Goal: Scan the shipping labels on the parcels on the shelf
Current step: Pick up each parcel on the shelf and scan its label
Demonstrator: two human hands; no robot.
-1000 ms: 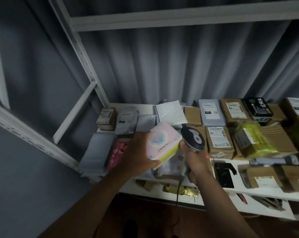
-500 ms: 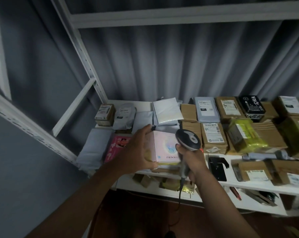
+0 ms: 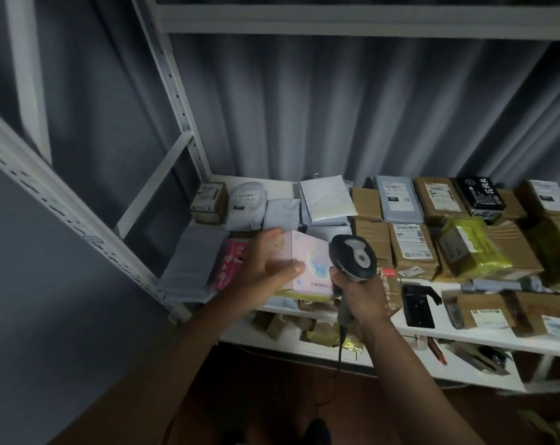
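A: Start big. What carries everything?

B: The shelf (image 3: pixel 342 343), white painted metal with slotted uprights, flat and hard. On it lie the parcels: brown cardboard boxes such as the taped one with a white label (image 3: pixel 412 252), soft grey poly mailers (image 3: pixel 248 203), and a crinkled yellow plastic bag (image 3: pixel 474 248).

A: And the parcel in hand?

B: A small pink box (image 3: pixel 310 268), glossy card with a pastel swirl, sharp corners. The left hand (image 3: pixel 265 268) grips it just above the shelf's front edge, thumb across the near face, fingers round the far side.

A: I see no shipping label on the faces turned our way.

B: Nor do I. My judgement: roll the box until the label faces the scanner (image 3: pixel 354 258), and keep the thumb off the barcode.

A: The scanner itself?

B: Black moulded plastic, rounded head, grey handle and a cord hanging down. The right hand (image 3: pixel 362 300) is wrapped round the handle, just right of the box. Gloss may glare, so tilt the face slightly.
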